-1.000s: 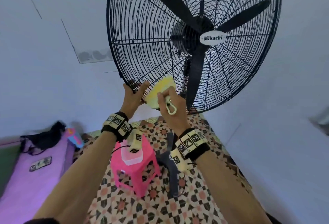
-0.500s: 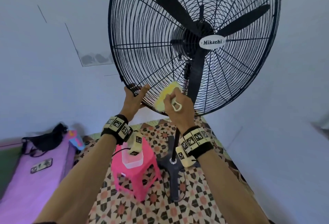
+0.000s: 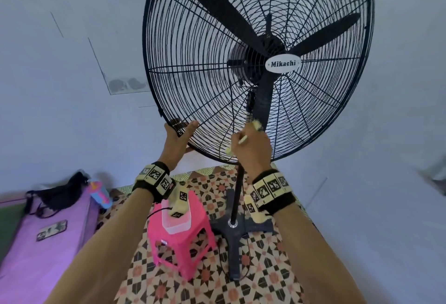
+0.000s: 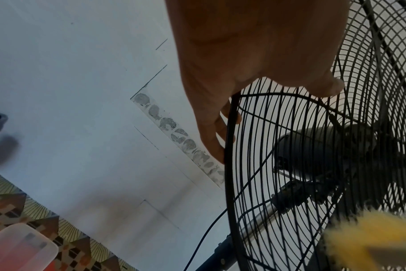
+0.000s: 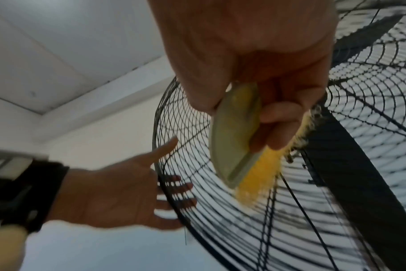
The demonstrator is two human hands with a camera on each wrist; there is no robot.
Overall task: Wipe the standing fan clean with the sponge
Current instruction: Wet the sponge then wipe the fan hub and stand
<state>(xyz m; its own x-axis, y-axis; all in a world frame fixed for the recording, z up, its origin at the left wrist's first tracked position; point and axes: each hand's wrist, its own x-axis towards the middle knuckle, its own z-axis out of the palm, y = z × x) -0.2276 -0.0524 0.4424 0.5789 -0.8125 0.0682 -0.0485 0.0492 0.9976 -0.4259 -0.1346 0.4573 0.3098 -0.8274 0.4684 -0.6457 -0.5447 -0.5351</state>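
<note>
The right hand (image 3: 251, 149) grips the soft yellow sponge (image 5: 257, 176) by its stiff backing against the lower guard of the standing fan (image 3: 258, 62), a top-heavy, springy wire cage that the left hand (image 3: 177, 139) steadies with loosely spread fingers at its lower-left rim.

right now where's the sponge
In the head view the sponge sits in the right hand, pressed on the lower front of the fan's grille, right of the left hand steadying the rim.
</note>
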